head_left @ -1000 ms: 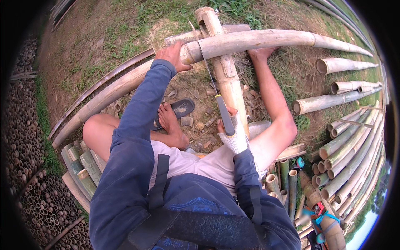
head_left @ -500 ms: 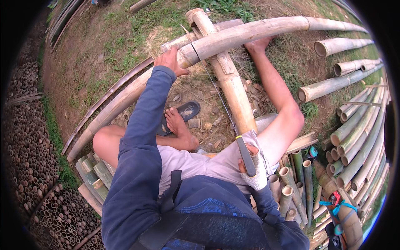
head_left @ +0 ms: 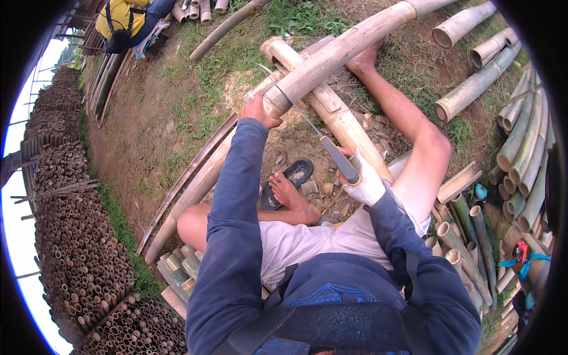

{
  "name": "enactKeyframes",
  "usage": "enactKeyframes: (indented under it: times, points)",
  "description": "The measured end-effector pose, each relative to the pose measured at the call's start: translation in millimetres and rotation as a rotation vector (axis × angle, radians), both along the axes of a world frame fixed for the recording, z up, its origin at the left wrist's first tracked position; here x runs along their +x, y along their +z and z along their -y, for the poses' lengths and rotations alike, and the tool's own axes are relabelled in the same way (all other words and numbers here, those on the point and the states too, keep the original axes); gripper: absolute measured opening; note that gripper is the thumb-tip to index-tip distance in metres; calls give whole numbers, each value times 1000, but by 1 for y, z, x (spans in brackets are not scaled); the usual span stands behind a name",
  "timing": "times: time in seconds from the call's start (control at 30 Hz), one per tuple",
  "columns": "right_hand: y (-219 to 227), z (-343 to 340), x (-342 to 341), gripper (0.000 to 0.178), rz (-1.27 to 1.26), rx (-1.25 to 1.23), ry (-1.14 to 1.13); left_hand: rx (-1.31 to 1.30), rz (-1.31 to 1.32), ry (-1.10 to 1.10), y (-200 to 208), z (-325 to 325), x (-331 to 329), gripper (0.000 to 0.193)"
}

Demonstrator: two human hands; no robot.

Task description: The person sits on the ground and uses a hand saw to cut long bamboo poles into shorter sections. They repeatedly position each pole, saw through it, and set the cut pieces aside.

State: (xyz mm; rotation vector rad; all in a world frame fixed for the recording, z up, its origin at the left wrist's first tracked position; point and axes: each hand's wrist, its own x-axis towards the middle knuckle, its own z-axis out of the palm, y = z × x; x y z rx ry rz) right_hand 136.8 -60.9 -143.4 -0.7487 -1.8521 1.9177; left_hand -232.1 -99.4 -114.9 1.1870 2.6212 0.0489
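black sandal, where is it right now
In the head view the black sandal lies on the dirt near the picture's centre, under the toes of the person's bent leg, between the left sleeve and the bamboo pole being sawn.

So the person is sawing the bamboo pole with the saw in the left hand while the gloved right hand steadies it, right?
Not quite. In the head view the gloved right hand holds the saw, and the bare left hand steadies the bamboo pole.
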Motion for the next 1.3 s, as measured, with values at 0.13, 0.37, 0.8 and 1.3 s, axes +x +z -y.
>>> enactKeyframes:
  times: [0.13, 0.37, 0.8, 1.3]
  points:
    - [57, 38, 111, 68, -77, 62, -32, 26, 4, -11, -9, 3, -5, 104]
    - [-14, -26, -56, 62, 22, 288, 17, 8, 23, 6, -5, 3, -2, 104]
    - [59, 45, 120, 67, 87, 320, 38, -18, 29, -8, -6, 4, -8, 104]
    - [-27, 4, -36, 63, 215, 43, -37, 14, 129, 35, -15, 28, -24, 109]
